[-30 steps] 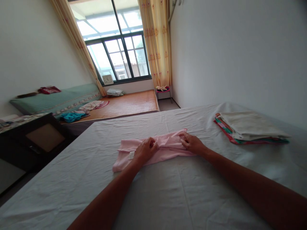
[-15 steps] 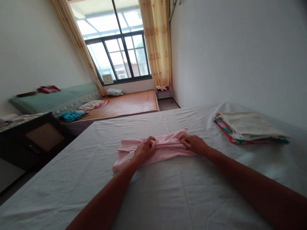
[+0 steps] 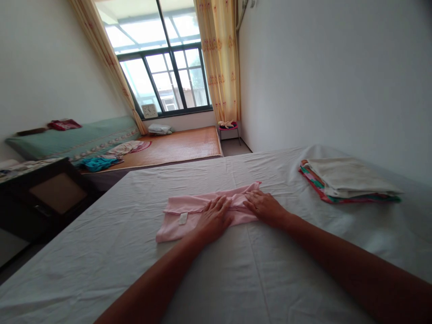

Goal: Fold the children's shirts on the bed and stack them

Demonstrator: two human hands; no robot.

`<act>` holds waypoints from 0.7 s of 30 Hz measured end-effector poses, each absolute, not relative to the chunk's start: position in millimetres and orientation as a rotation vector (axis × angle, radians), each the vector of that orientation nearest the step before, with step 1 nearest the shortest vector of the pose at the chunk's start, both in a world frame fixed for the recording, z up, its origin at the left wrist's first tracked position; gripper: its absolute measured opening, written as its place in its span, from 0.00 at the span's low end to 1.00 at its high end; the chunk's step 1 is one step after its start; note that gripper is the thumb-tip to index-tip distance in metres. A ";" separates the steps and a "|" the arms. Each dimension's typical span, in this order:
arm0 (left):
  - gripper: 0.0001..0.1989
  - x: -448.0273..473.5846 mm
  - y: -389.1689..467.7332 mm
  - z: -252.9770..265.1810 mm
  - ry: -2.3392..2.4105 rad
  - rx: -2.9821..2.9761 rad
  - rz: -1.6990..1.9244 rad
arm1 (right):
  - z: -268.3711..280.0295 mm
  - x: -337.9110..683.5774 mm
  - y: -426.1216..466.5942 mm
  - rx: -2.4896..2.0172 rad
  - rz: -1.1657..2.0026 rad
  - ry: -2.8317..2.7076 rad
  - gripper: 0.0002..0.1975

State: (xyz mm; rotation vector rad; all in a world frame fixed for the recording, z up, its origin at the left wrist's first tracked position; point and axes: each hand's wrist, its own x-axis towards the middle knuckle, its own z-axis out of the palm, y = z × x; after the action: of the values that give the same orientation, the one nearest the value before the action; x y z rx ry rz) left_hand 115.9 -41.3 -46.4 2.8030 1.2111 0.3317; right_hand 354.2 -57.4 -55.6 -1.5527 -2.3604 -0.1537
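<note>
A pink folded garment (image 3: 175,225) lies as a long strip on the white sheet (image 3: 111,252), a small white label showing near its left end. My left hand (image 3: 216,217) rests flat on its middle, fingers stretched out. On the right part of the cloth lies my right hand (image 3: 265,207), palm down with the fingers extended. Neither hand grips the fabric. Parts of the garment are hidden beneath both hands.
A stack of folded cloths (image 3: 354,177), white on top with coloured layers below, sits at the right by the wall. Beyond the sheet stands a low bed with a brown mat (image 3: 182,141). A dark cabinet (image 3: 57,189) is at the left.
Both hands were pinching folds of the pink garment; they have let go and now lie flat on it. The raised fold along its middle looks flatter.
</note>
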 end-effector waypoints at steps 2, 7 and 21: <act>0.28 116.4 -42.2 -44.2 1.247 2.788 0.302 | -55.6 364.5 -49.6 -1.606 -0.152 -2.342 0.25; 0.28 118.8 -44.0 -40.8 1.282 2.767 0.258 | -55.4 392.0 -36.5 -1.884 -0.090 -2.239 0.24; 0.29 95.7 -13.2 -55.6 1.555 2.644 0.198 | -47.5 373.0 -51.0 -1.529 -0.168 -2.268 0.22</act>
State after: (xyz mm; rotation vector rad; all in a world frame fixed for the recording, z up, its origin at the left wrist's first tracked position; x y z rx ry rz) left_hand 95.7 -13.2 -55.6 2.6437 1.5551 0.1977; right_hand 373.0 -51.0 -47.5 -1.5294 -2.2683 -0.1675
